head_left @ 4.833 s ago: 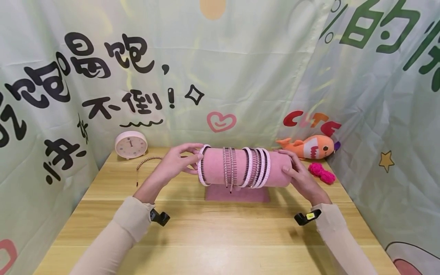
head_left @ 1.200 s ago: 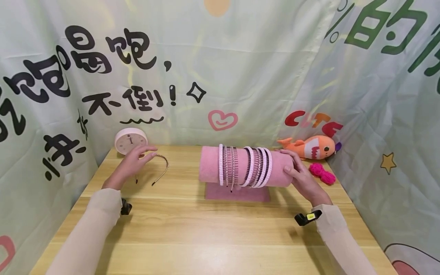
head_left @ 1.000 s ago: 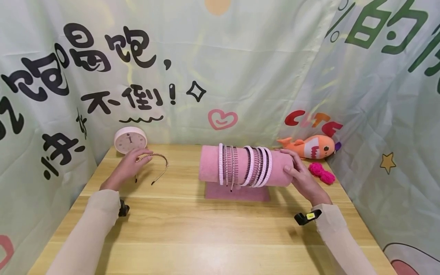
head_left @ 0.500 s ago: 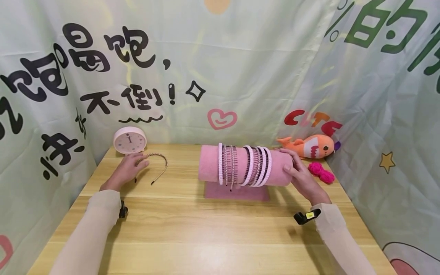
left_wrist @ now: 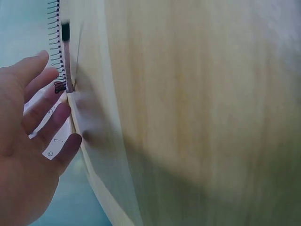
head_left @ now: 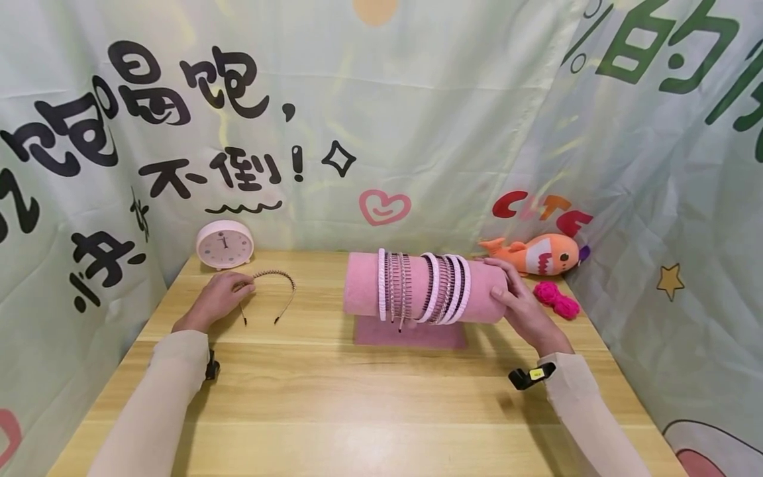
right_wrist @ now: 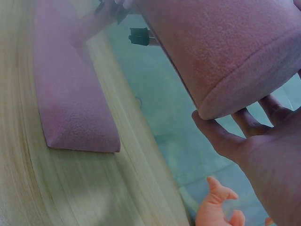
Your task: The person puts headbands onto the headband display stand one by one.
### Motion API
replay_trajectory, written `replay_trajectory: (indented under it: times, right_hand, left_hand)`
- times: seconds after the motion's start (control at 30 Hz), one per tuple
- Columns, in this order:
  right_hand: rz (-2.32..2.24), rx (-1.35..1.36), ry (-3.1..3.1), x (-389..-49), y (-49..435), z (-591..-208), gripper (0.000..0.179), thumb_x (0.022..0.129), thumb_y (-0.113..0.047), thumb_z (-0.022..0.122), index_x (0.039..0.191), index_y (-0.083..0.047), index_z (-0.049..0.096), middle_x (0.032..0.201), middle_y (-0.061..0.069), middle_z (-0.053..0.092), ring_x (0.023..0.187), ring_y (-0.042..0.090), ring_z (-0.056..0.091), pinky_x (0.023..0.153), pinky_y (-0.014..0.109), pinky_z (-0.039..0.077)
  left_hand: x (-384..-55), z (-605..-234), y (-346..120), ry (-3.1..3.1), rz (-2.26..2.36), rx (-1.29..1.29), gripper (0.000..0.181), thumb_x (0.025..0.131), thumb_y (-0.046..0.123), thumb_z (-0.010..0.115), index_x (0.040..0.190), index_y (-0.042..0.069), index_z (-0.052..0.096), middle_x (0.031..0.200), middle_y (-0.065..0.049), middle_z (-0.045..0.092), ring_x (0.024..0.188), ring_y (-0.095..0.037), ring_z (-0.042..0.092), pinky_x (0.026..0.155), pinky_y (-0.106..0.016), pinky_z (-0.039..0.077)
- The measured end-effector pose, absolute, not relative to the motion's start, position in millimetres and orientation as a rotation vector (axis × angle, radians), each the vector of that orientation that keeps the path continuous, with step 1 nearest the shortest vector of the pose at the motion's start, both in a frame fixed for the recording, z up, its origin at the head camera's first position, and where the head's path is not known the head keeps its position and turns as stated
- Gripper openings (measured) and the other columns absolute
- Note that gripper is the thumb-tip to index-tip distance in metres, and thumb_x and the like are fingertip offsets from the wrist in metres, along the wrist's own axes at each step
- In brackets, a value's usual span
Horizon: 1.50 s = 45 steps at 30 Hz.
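A thin, spiky-edged headband [head_left: 273, 272] stands at the table's back left. My left hand [head_left: 222, 298] pinches its left side between thumb and fingers; in the left wrist view, the toothed band [left_wrist: 55, 37] runs up from the fingertips. To the right is a pink plush display roll [head_left: 365, 285] on a flat base [head_left: 411, 333]. Around the roll sit several headbands, among them a white one [head_left: 382, 285] beside thin dark-toothed ones. My right hand [head_left: 527, 311] holds the roll's right end, thumb in front and fingers at the end and behind, as the right wrist view shows.
A pink round clock [head_left: 225, 245] stands right behind my left hand. An orange shark plush [head_left: 548, 255] and a bright pink bow-shaped item [head_left: 556, 300] lie beyond my right hand. Printed cloth [head_left: 447, 146] hangs around the wooden table [head_left: 357, 411].
My left hand has left the white headband, now further right on the roll. It has moved left, taken hold of the loose headband and shifted it slightly. My right hand stays put.
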State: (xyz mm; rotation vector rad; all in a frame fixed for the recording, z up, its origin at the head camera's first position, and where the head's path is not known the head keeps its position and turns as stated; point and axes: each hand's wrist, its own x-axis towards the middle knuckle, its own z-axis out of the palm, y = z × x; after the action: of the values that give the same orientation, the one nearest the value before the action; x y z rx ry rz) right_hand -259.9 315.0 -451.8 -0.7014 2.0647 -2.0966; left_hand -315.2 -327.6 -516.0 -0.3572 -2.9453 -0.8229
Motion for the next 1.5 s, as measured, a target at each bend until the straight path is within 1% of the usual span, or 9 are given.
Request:
replay_trajectory:
  times: [0.17, 0.43, 0.6, 0.77, 0.93, 1.07, 1.23, 1.43, 1.5]
  right_hand:
    - [-2.096, -0.709, 2.045, -260, 316, -452, 0.053, 0.115, -0.01, 0.046, 0.165, -0.024, 0.034, 0.161, -0.01, 0.045, 0.138, 0.009, 0.051, 0.107, 0.022, 0.054]
    - [-2.081, -0.668, 2.05, -260, 317, -450, 0.054, 0.116, -0.014, 0.047, 0.166, -0.028, 0.034, 0.161, -0.01, 0.042, 0.137, 0.009, 0.05, 0.106, 0.022, 0.054]
    - [-2.087, -0.679, 2.053, -260, 316, -450, 0.056, 0.115, -0.012, 0.047, 0.168, -0.02, 0.029, 0.162, -0.01, 0.043, 0.139, 0.009, 0.05, 0.107, 0.022, 0.054]
    - [-2.088, -0.686, 2.064, -260, 316, -450, 0.055, 0.115, -0.011, 0.046, 0.167, -0.022, 0.032, 0.163, -0.011, 0.044, 0.14, 0.008, 0.05, 0.108, 0.021, 0.053]
    - [-2.084, -0.688, 2.069, -260, 316, -450, 0.054, 0.115, -0.01, 0.046, 0.166, -0.025, 0.034, 0.162, -0.01, 0.044, 0.139, 0.009, 0.051, 0.107, 0.022, 0.054]
    - [-2.091, -0.689, 2.057, -260, 316, -451, 0.055, 0.115, -0.011, 0.046, 0.167, -0.024, 0.033, 0.162, -0.01, 0.043, 0.138, 0.008, 0.051, 0.107, 0.021, 0.054]
    - [-2.096, -0.697, 2.045, -260, 316, -451, 0.055, 0.115, -0.011, 0.046, 0.167, -0.023, 0.033, 0.163, -0.011, 0.043, 0.139, 0.008, 0.051, 0.108, 0.021, 0.053]
    - [-2.104, -0.711, 2.027, -261, 317, -453, 0.054, 0.115, -0.01, 0.046, 0.166, -0.024, 0.033, 0.163, -0.011, 0.043, 0.139, 0.008, 0.051, 0.108, 0.022, 0.054]
    - [-2.105, -0.715, 2.023, -261, 317, -453, 0.054, 0.115, -0.01, 0.046, 0.166, -0.025, 0.034, 0.163, -0.011, 0.043, 0.139, 0.008, 0.051, 0.107, 0.022, 0.054]
  left_hand:
    - [-317, -517, -325, -2.969, -0.792, -0.347, 0.034, 0.11, 0.019, 0.067, 0.134, -0.004, 0.072, 0.144, -0.032, 0.066, 0.14, -0.056, 0.053, 0.121, -0.074, 0.034]
    - [-314, -511, -316, -2.985, -0.755, -0.396, 0.038, 0.111, 0.019, 0.065, 0.138, -0.007, 0.069, 0.147, -0.031, 0.064, 0.142, -0.055, 0.053, 0.122, -0.07, 0.038]
    - [-310, -508, -315, -2.985, -0.803, -0.306, 0.036, 0.112, 0.017, 0.062, 0.138, -0.008, 0.068, 0.147, -0.033, 0.062, 0.142, -0.054, 0.052, 0.122, -0.071, 0.037]
    - [-307, -505, -312, -2.962, -0.823, -0.269, 0.031, 0.111, 0.012, 0.061, 0.134, -0.006, 0.071, 0.143, -0.033, 0.063, 0.138, -0.053, 0.055, 0.119, -0.071, 0.04]
    - [-303, -503, -312, -3.001, -0.932, -0.233, 0.032, 0.112, 0.009, 0.056, 0.14, -0.003, 0.069, 0.148, -0.032, 0.062, 0.139, -0.054, 0.056, 0.116, -0.07, 0.046]
    - [-299, -502, -312, -3.029, -1.041, -0.194, 0.034, 0.114, 0.01, 0.052, 0.142, 0.0, 0.068, 0.148, -0.03, 0.063, 0.134, -0.051, 0.062, 0.111, -0.065, 0.052]
    - [-295, -500, -312, -3.036, -1.084, -0.199, 0.032, 0.115, 0.013, 0.053, 0.141, 0.001, 0.068, 0.145, -0.028, 0.065, 0.127, -0.044, 0.065, 0.108, -0.06, 0.054]
    - [-293, -498, -313, -3.041, -1.202, -0.192, 0.029, 0.116, 0.013, 0.051, 0.136, 0.0, 0.068, 0.133, -0.028, 0.069, 0.103, -0.032, 0.068, 0.081, -0.036, 0.059]
    - [-292, -497, -312, -3.04, -1.294, -0.204, 0.028, 0.116, 0.01, 0.051, 0.137, -0.003, 0.066, 0.131, -0.031, 0.067, 0.097, -0.028, 0.067, 0.076, -0.032, 0.061]
